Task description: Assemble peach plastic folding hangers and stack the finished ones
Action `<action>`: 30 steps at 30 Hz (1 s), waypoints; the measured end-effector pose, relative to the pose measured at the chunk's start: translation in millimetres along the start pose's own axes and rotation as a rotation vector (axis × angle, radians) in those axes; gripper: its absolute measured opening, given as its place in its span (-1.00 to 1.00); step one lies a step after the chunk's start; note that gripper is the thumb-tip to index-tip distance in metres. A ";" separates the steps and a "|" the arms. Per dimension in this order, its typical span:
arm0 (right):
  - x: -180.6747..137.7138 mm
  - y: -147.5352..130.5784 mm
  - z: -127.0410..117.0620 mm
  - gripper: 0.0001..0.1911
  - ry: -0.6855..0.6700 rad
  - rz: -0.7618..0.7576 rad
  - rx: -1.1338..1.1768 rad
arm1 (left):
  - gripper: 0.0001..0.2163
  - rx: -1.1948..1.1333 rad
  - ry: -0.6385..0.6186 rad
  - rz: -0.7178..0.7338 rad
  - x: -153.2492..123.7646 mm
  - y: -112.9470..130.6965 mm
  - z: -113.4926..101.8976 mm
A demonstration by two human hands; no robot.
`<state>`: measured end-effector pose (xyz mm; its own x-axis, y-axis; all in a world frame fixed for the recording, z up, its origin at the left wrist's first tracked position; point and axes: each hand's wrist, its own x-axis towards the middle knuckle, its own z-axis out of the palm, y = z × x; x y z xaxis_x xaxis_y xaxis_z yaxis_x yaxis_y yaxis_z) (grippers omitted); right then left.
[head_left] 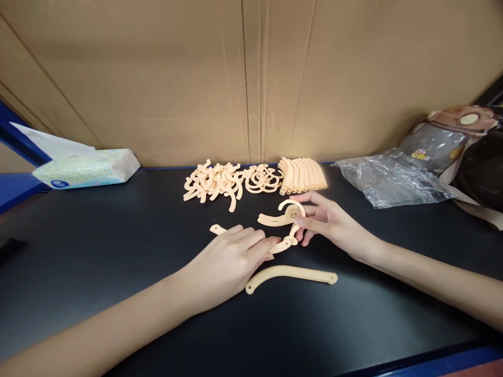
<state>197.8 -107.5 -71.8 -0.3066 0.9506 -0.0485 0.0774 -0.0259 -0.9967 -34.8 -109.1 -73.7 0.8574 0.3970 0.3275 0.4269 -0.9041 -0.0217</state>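
Observation:
My right hand (324,220) pinches a cream plastic hook (302,209), curved like the hook of a folding clothes hanger. The hook's lower end meets a cream hanger arm (281,246), and my left hand (228,267) lies over that arm with its fingers closed on it. The arm's far end, with a small hole, sticks out beyond my left knuckles. Behind the hook, a rounded cream piece (273,219) with a narrow tail lies near my right fingertips. In front of my hands rests a loose curved hanger arm (293,271) with a hole at each end.
Toward the back of the black table (118,235) lie a heap of short curved pieces (216,180), a pile of hooks (262,179) and a row of long arms (302,175). A tissue pack (86,167) is at left; a clear plastic bag (396,178) and a bottle (440,139) are at right.

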 end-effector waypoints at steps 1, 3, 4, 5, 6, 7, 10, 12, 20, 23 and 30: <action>0.0 -0.1 0.2 -0.58 0.001 0.002 0.003 | -0.74 -0.002 -0.004 0.001 -0.2 -0.1 0.2; 0.0 -0.4 0.6 -0.58 0.003 0.002 0.002 | -0.74 -0.011 -0.010 0.004 -0.6 -0.6 0.9; 0.2 -0.6 0.9 -0.58 0.002 0.002 0.000 | -0.74 -0.016 -0.010 0.006 -0.8 -0.9 1.3; 0.4 -0.8 1.2 -0.59 0.001 0.001 -0.004 | -0.74 -0.019 -0.008 0.008 -0.9 -1.2 1.6; 0.7 -1.0 1.4 -0.59 0.000 -0.001 -0.007 | -0.74 -0.021 -0.005 0.009 -0.9 -1.4 1.8; 1.0 -1.1 1.6 -0.59 0.000 -0.005 -0.010 | -0.74 -0.021 -0.003 0.008 -1.0 -1.6 1.9; 1.2 -1.3 1.8 -0.59 0.001 -0.016 -0.016 | -0.73 -0.015 -0.006 -0.006 -1.2 -1.5 1.4; 0.7 -1.5 1.8 -0.59 0.001 -0.015 -0.019 | -0.72 -0.016 -0.005 -0.010 -1.3 -1.4 1.2; -0.3 -2.5 1.6 -0.59 -0.001 -0.011 -0.029 | -0.73 -0.012 0.027 -0.006 -1.2 -1.6 3.3; -0.1 -2.5 1.5 -0.60 -0.011 -0.004 -0.031 | -0.73 -0.001 0.021 -0.006 -2.1 -1.8 3.7; -0.2 -1.5 1.7 -0.57 -0.023 -0.001 -0.029 | -0.72 0.019 0.023 -0.020 -2.0 -2.6 4.0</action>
<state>196.2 -108.2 -70.4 -0.3281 0.9433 -0.0495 0.1048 -0.0158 -0.9944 -36.5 -106.9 -78.0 0.8420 0.4111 0.3493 0.4495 -0.8927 -0.0330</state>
